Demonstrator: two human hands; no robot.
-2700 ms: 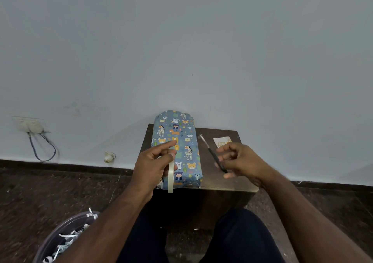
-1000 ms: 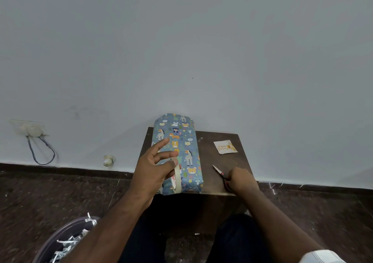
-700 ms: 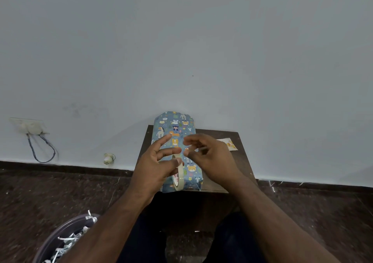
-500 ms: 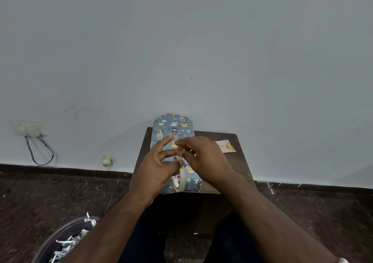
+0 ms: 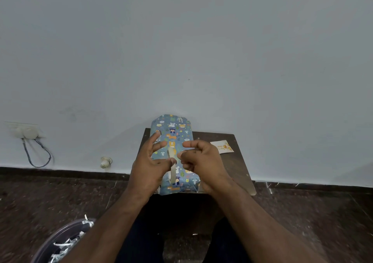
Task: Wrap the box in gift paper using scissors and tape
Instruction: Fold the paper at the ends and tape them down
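The box (image 5: 174, 130), wrapped in blue animal-print gift paper, lies lengthwise on a small dark wooden table (image 5: 235, 165), its far end against the wall. Above the box's near half, my left hand (image 5: 148, 162) grips a beige tape roll (image 5: 172, 166) held on edge, thumb on its rim and fingers spread. My right hand (image 5: 201, 161) is beside it with curled fingers, its thumb and forefinger pinching at the roll's right rim. The scissors are not visible; my right hand covers the table where they were laid.
A small gift tag (image 5: 222, 146) lies on the table's far right. A bin (image 5: 60, 242) with paper scraps stands on the dark floor at lower left. A wall socket with a looped cable (image 5: 25, 131) is at the left. My knees are under the table.
My right hand laid the scissors on the table, then came left to the tape roll. My left hand kept the roll over the box.
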